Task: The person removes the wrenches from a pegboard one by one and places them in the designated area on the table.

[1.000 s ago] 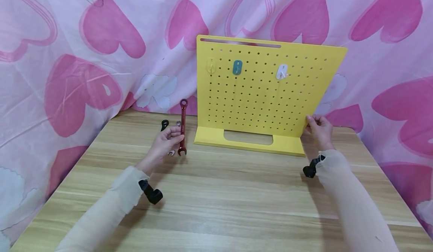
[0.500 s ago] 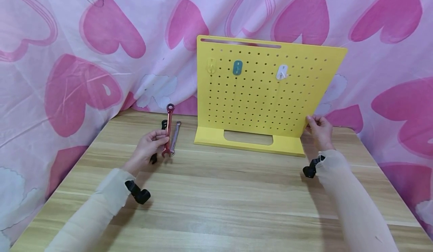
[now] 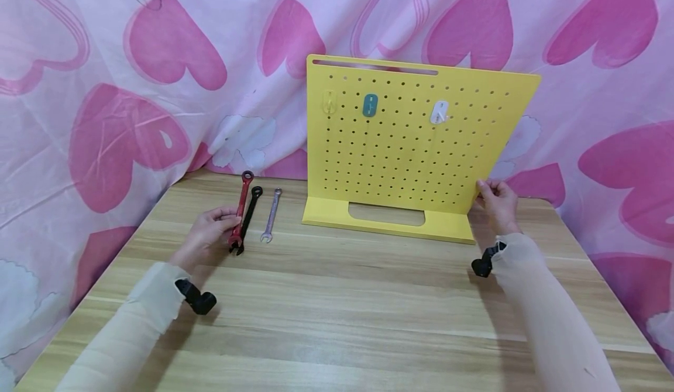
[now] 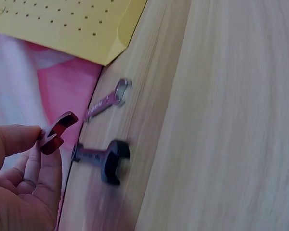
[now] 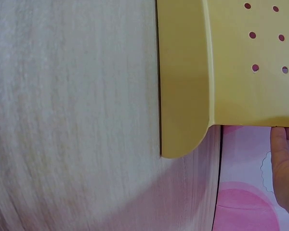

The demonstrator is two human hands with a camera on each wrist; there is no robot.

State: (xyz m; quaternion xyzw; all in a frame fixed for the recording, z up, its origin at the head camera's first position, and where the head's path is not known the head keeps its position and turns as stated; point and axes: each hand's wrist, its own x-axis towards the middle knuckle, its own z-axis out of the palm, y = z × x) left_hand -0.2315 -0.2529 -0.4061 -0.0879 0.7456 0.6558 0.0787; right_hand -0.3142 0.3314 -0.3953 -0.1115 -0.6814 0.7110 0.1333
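Observation:
My left hand (image 3: 207, 230) pinches a red wrench (image 3: 240, 207) near its open-jaw end, at the table's back left. In the left wrist view the thumb and fingers (image 4: 19, 139) hold the red wrench's jaw (image 4: 55, 134). A black wrench (image 3: 250, 212) lies right beside it on the table, and a silver wrench (image 3: 271, 215) lies a little further right. My right hand (image 3: 497, 202) grips the lower right edge of an upright yellow pegboard (image 3: 411, 140). The right wrist view shows the pegboard's base corner (image 5: 183, 96) and my fingers (image 5: 284, 168) behind its edge.
The pegboard carries a yellow hook (image 3: 329, 102), a teal hook (image 3: 370, 105) and a white hook (image 3: 438, 112) in its top row. A pink heart-patterned cloth (image 3: 158, 58) hangs behind and beside the wooden table (image 3: 347, 304).
My left hand has carried the red wrench leftward, away from the pegboard, past the silver and black wrenches, and lowered it toward the table. The right hand has stayed on the pegboard.

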